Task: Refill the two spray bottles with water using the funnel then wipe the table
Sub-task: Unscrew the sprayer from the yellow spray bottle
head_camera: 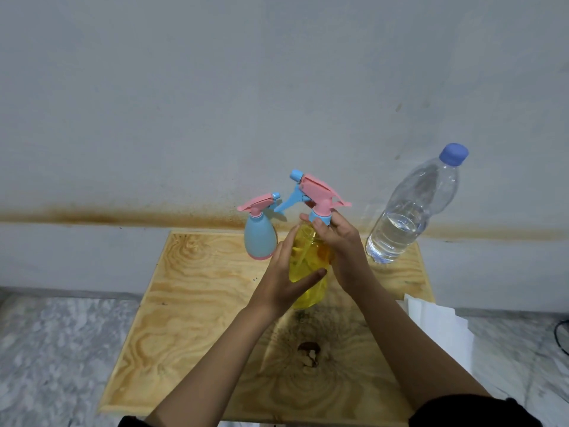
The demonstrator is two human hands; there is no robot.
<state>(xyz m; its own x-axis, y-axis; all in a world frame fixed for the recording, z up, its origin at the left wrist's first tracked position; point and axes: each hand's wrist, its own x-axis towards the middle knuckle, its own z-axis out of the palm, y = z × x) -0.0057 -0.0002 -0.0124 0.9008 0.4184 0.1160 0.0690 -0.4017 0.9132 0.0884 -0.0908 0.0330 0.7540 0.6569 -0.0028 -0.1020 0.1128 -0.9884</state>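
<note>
Early stage: left hand clasps the yellow spray bottle, right hand pinches its spray head, seemingly to unscrew; far blue spray bottle and water bottle capped, refilling apparently unstarted.

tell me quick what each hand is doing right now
Left hand: holds the yellow spray bottle by its body.
Right hand: pinches the blue collar of that bottle's spray head.

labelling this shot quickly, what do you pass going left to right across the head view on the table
blue spray bottle → yellow spray bottle, held in both hands → water bottle → white sheet at the right edge
</note>
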